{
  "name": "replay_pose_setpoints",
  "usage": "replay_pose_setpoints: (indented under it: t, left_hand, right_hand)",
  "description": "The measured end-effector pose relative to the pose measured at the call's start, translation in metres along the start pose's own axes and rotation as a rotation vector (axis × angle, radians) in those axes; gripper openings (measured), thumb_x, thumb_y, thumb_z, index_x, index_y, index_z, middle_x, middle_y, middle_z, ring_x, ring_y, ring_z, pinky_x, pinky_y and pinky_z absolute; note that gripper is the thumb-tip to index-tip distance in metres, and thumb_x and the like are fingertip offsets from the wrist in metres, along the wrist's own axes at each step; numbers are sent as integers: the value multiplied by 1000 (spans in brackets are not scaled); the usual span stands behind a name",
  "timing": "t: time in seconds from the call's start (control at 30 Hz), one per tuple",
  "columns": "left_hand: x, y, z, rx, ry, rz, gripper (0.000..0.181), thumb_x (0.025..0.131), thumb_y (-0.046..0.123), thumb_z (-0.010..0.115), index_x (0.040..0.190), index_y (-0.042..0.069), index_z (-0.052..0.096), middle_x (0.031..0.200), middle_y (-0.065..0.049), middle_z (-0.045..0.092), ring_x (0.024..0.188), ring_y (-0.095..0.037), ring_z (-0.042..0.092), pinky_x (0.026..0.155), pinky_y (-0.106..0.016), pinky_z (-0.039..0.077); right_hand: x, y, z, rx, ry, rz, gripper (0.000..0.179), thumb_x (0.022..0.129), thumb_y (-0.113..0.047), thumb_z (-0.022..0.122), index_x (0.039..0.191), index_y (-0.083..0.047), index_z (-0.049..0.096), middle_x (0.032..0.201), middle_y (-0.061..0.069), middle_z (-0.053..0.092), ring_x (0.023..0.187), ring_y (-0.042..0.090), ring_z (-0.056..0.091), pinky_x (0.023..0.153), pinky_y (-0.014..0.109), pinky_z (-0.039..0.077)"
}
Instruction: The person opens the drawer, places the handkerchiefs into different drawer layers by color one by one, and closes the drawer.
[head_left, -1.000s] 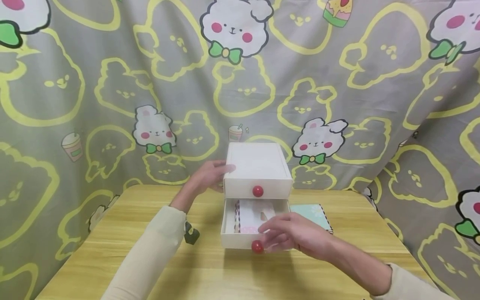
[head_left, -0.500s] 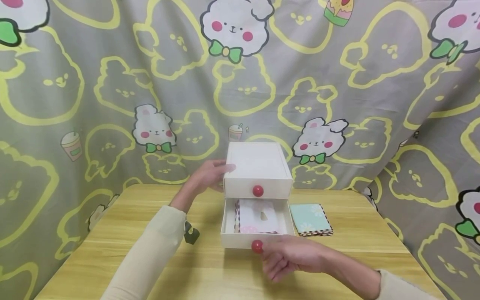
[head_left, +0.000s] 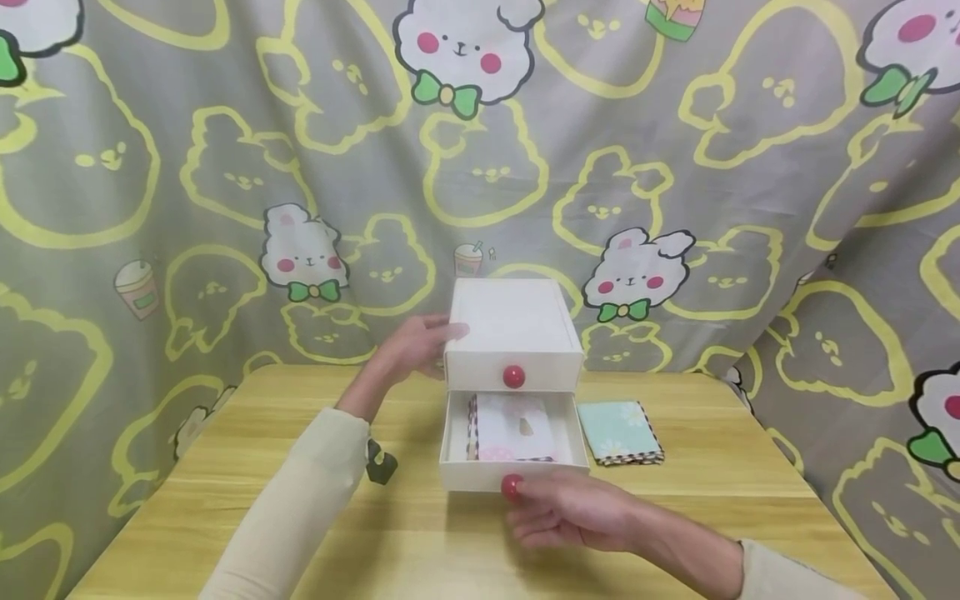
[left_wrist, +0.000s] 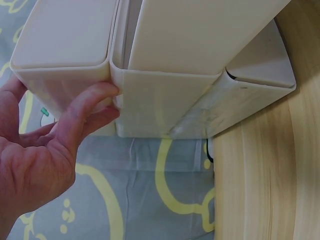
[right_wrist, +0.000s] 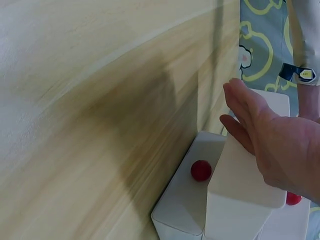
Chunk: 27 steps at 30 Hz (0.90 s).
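Note:
A white drawer cabinet point(head_left: 513, 317) with red knobs stands on the table, its middle drawer point(head_left: 453, 475) pulled out. In that drawer lies a folded pink-and-white cloth point(head_left: 502, 425) with a checked edge. My left hand point(head_left: 412, 346) grips the upper tier's left side, thumb on top; the left wrist view shows its fingers against the side wall point(left_wrist: 87, 75). My right hand point(head_left: 577, 510) is at the pulled-out drawer's front, fingertips against its red knob point(head_left: 512, 486). With fingers fairly straight, this hand point(right_wrist: 272, 132) hides that knob in the right wrist view.
A folded mint cloth point(head_left: 618, 429) with white flowers lies right of the cabinet on the wooden table point(head_left: 300, 467). The lowest drawer's red knob point(right_wrist: 201, 170) shows in the right wrist view. A patterned grey curtain point(head_left: 360, 183) hangs behind and at both sides.
My right hand has come down from above the drawer's front to its knob. My left hand has kept its grip on the cabinet. The head view has shifted slightly.

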<state>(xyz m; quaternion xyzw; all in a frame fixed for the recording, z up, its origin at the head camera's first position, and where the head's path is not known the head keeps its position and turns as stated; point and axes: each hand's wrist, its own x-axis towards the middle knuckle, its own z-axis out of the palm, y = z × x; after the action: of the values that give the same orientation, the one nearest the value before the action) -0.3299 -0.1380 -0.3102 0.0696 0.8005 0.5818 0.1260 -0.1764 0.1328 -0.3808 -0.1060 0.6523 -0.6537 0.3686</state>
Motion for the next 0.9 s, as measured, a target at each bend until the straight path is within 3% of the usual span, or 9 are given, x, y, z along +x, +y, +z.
replay_pose_setpoints:
  t: [0.13, 0.33, 0.57, 0.9]
  left_hand:
    - [0, 1, 0, -5, -2, -3, 77, 95, 46, 69, 158, 15, 37, 138, -20, 63, 125, -38, 63, 82, -46, 65]
    - [1, 0, -1, -11, -5, -3, 76, 96, 45, 68, 158, 13, 36, 138, -21, 62, 126, -38, 62, 82, -46, 65]
    - [1, -1, -1, -8, -5, -6, 77, 96, 45, 68, 158, 13, 36, 141, -21, 60, 129, -40, 59, 82, -46, 65]
    - [1, 0, -1, 0, 1, -4, 80, 95, 47, 69, 158, 11, 36, 143, -22, 58, 130, -40, 58, 82, -46, 65]
  right_hand:
    - [2, -1, 3, 34, 36, -29, 45, 103, -24, 58, 132, 9, 50, 105, 14, 68, 94, 21, 73, 96, 42, 61]
    - [2, -4, 5, 63, 87, -42, 48, 103, -20, 58, 134, 15, 46, 115, 25, 66, 98, 24, 72, 96, 40, 60]
    - [7, -8, 0, 64, 88, -47, 48, 104, -17, 53, 135, 18, 44, 112, 21, 67, 97, 24, 72, 97, 41, 60]
    - [22, -13, -7, 69, 133, -71, 47, 105, -16, 52, 136, 18, 43, 116, 25, 66, 99, 25, 72, 99, 42, 59]
